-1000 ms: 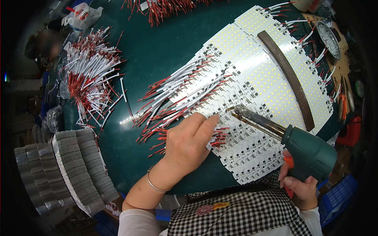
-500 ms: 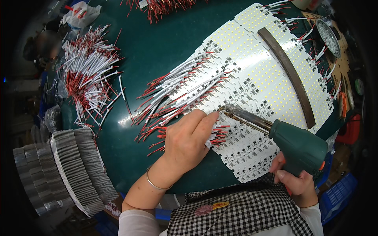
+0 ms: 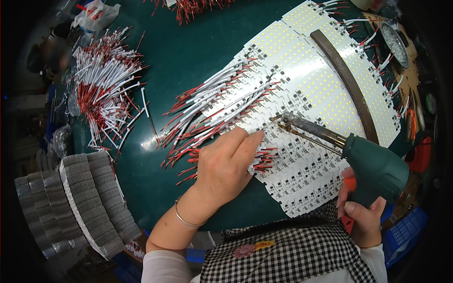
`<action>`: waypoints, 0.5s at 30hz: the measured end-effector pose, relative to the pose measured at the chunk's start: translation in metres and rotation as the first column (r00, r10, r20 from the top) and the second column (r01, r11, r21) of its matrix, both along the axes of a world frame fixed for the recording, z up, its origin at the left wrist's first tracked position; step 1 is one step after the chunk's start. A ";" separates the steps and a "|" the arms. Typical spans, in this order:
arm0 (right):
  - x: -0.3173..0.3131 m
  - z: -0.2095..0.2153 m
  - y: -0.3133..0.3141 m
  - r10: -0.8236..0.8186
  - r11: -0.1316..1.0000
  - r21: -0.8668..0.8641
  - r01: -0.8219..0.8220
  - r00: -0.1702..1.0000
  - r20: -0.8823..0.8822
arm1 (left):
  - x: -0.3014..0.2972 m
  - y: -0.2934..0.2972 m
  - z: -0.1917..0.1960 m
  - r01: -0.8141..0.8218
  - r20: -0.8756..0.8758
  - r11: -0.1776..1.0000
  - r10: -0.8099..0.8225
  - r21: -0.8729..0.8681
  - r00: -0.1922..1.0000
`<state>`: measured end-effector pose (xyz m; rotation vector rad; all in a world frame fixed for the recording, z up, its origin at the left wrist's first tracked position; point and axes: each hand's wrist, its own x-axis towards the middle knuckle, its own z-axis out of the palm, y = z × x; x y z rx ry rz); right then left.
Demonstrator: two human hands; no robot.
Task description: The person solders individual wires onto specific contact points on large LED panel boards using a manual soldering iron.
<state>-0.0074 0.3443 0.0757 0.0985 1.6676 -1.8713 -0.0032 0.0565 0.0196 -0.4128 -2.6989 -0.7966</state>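
Note:
White LED circuit boards (image 3: 325, 111), dotted with yellow squares and small black parts, lie overlapped on the green table. My left hand (image 3: 224, 165) is closed around a bundle of short red and white wires (image 3: 264, 159), whose ends stick out on both sides. Its thumb and forefinger are pinched together over the boards; whether a single wire is between them is hidden. My right hand (image 3: 361, 219) grips the handle of a green soldering gun (image 3: 377, 165). The gun's tip hovers by the boards, a little up and right of my left fingertips. Two rows of wires (image 3: 212, 96) rest across the boards' left part.
A curved brown bar (image 3: 347, 85) lies on the boards. A large wire pile (image 3: 111, 85) sits at left, above stacked grey strips (image 3: 96, 203). More red wires (image 3: 188, 9) are at the far edge. A round metal dish (image 3: 394, 45) stands at far right, near hand tools (image 3: 411, 125).
The soldering gun and my right hand have shifted to the right, and the tip has come away from my left fingertips. My left hand has barely moved.

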 end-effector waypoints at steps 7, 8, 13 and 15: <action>0.007 0.003 -0.004 -0.191 0.980 0.064 0.191 0.982 -0.008 | 0.001 0.001 -0.002 -0.020 -0.028 0.999 0.019 -0.031 0.999; 0.007 0.004 -0.003 -0.180 0.981 0.073 0.180 0.984 -0.007 | 0.000 0.001 -0.003 -0.017 -0.027 0.999 0.016 -0.032 0.999; 0.014 0.005 0.009 -0.150 0.986 0.078 0.147 0.988 0.035 | -0.006 -0.007 -0.010 0.069 -0.046 0.996 -0.066 0.062 0.997; 0.016 0.004 0.011 -0.155 0.985 0.081 0.150 0.986 0.060 | -0.008 -0.010 -0.013 0.096 -0.072 0.994 -0.092 0.054 0.993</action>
